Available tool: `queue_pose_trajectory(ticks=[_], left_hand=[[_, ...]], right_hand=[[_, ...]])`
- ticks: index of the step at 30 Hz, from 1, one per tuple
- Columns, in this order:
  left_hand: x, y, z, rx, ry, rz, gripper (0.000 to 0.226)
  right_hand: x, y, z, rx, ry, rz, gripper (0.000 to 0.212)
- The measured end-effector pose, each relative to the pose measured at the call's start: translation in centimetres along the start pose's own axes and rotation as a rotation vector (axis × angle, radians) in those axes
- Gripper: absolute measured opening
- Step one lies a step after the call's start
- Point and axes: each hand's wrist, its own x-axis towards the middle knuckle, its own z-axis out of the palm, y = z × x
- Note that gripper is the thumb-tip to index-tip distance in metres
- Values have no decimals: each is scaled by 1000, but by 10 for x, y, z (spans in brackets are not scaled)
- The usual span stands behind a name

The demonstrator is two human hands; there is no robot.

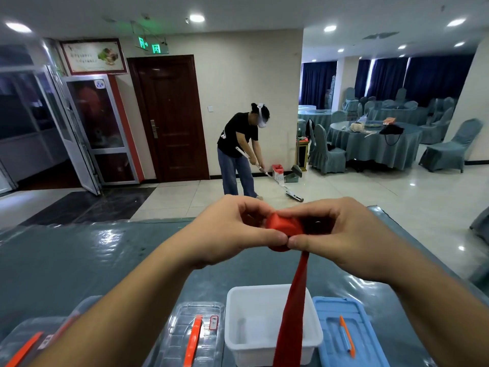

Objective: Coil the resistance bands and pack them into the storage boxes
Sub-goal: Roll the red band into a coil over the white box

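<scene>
Red resistance band (292, 308): loose tail runs off the bottom edge; coiled part mostly covered by the fingers of the left hand (232, 231) and right hand (341, 234). White storage box (238, 327): interior partly screened by the tail. Blue lid (344, 337) and clear lidded box (195, 337): cut by the bottom edge. Small label (213, 322) on the clear lid: too small to read. Worktop (79, 260): near edge out of frame.

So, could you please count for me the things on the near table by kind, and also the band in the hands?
Red resistance band, partly coiled, pinched by left hand and right hand: 1
Open white box: 1
Blue lid: 1
Clear lidded boxes with orange handles: 2, one beside the white box, one at the left edge
Total: 5
</scene>
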Motion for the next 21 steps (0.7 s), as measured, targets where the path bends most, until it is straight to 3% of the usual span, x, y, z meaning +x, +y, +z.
queue_pose_trajectory(ticks=[6,9,15,21], left_hand=[[1,-4,12,-415,99,31,31],[-1,-10,20,-452,82,2,29],[0,-3,10,-163,80,1,37],[0,-7,23,-537,101,4,29]], right_hand=[[1,4,14,174,299,-42,46],[-1,7,14,144,290,-23,41],[3,2,1,20,147,57,43],[-1,10,13,180,324,-21,51]])
